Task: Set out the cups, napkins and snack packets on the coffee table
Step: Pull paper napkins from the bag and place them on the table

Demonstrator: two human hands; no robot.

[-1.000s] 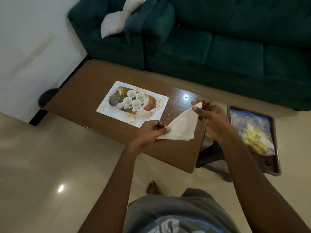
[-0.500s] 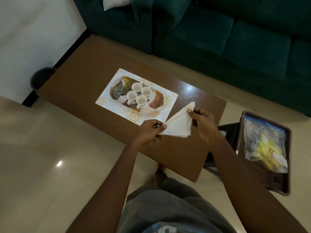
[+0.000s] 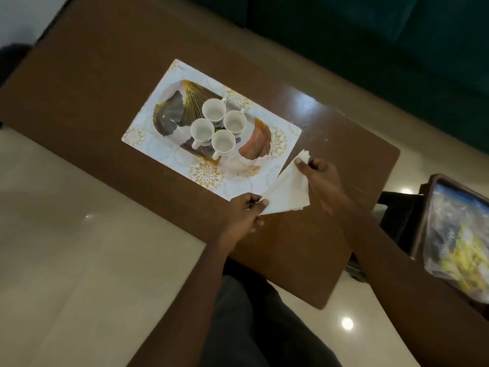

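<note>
Pinching opposite corners of a folded white napkin [image 3: 287,192], the left hand [image 3: 242,211] and right hand [image 3: 321,178] hold it at the worktop [image 3: 87,83] beside the placemat [image 3: 164,144] carrying four cups [image 3: 218,125].

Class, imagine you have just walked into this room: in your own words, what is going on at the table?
A person holds a folded white paper napkin with both hands, the left hand at its near corner and the right hand at its far corner, low over the brown wooden coffee table. Four small white cups already stand clustered on a patterned placemat. The clear bag of snack packets waits in a dark tray off to the right.
</note>
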